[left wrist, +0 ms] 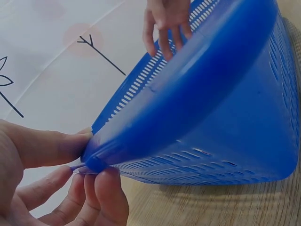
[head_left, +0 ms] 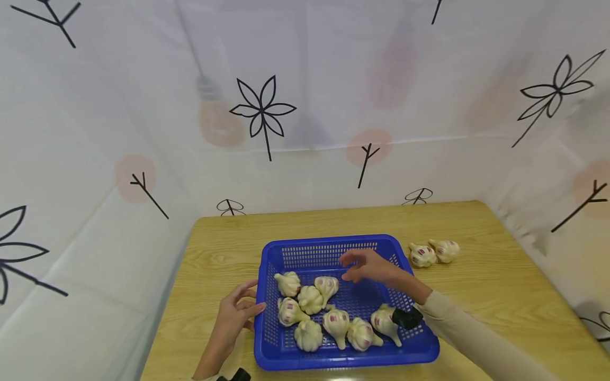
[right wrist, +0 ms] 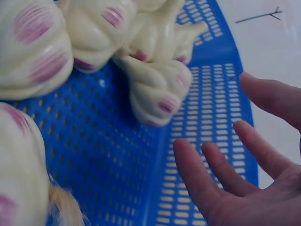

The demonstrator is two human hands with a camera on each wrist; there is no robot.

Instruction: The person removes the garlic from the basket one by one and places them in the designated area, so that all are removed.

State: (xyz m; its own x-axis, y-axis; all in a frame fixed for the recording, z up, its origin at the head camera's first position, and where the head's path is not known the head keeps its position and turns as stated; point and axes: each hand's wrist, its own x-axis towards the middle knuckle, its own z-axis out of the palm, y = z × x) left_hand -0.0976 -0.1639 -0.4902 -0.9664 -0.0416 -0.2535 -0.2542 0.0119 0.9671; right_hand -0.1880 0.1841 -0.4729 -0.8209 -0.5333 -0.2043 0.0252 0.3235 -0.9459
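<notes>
A blue perforated plastic basket (head_left: 329, 364) stands on the wooden table with several garlic bulbs (head_left: 335, 324) lying inside, mostly along its left and near sides. My left hand (head_left: 234, 316) is at the basket's left side. In the left wrist view the thumb (left wrist: 51, 148) lies over the rim and the fingers curl beneath it, pinching the edge. Over the far right part of the basket hovers my right hand (head_left: 367, 266), its fingers spread and holding nothing. One garlic bulb (right wrist: 157, 92) lies near that hand in the right wrist view, apart from the fingertips.
Two more garlic bulbs, one (head_left: 422, 255) beside the other (head_left: 445, 251), lie on the table (head_left: 229, 243) to the right of the basket. A white patterned cloth (head_left: 305, 174) hangs behind the table and along both sides.
</notes>
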